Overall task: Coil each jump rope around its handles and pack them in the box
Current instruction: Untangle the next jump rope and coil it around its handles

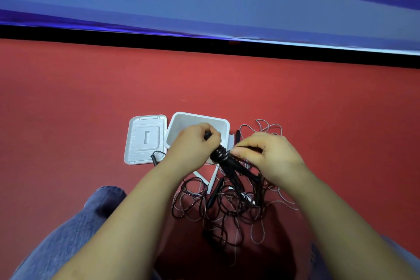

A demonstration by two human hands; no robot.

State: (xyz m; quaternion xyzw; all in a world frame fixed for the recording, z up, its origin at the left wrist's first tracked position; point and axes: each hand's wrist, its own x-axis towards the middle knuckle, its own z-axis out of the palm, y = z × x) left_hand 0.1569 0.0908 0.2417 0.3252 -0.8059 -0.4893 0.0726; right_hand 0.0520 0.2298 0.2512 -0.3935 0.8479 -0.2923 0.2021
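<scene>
On the red floor (91, 98), before a black strip and a blue banner (204, 7) with pale lettering, stood an open white box (223, 126), its interior mostly hidden by the hands. Its lid (145, 138) lay flat just left of it. Above the box's near edge, the left hand (193, 143) was clamped on black handles (231, 166) wrapped in cord, while the right hand (266, 152) pinched the cord. Loose jump ropes (227, 207) lay tangled below.
</scene>
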